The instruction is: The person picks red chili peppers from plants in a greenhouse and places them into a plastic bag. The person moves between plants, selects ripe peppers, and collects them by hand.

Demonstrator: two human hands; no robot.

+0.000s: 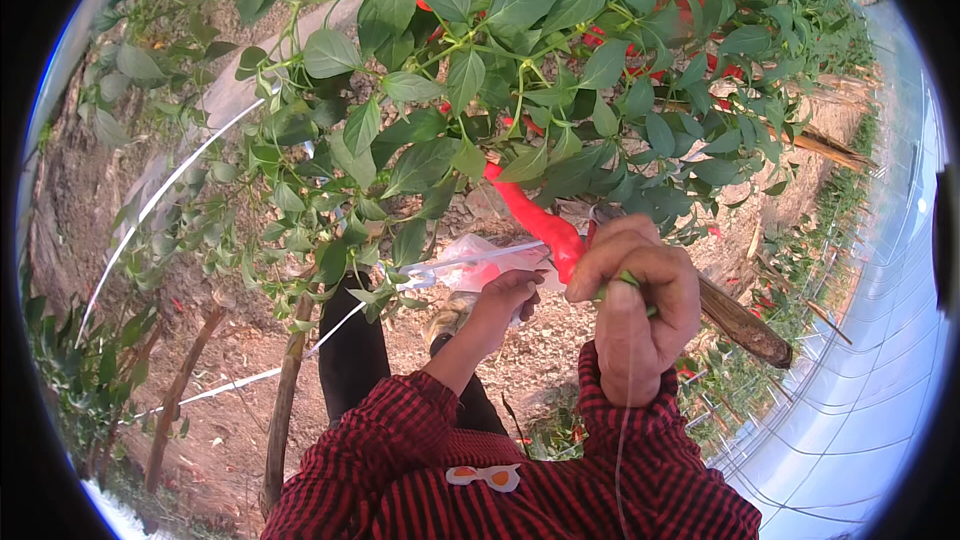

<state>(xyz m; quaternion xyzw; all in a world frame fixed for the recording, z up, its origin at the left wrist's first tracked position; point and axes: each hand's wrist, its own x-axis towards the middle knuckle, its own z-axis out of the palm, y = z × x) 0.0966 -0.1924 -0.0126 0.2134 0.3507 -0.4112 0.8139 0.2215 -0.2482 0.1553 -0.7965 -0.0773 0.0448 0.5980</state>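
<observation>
My right hand [637,300], raised close to the camera, is closed on the stem end of a long red chili pepper [536,217]. Bits of green stem show between its fingers, and the pepper points up and left, its tip by the leaves. My left hand [506,307] is lower and farther from the camera, fingers curled at a pink translucent plastic bag [469,259]; whether it grips the bag cannot be told. Leafy pepper plants [480,75] stand before me, with more red peppers partly hidden among the leaves.
A wooden stake [746,326] slants past my right hand. More stakes [285,390] stand at the left, with white strings [217,390] running between plants. Below are dry soil [517,375] and my shoe. A plastic greenhouse wall [855,360] curves along the right.
</observation>
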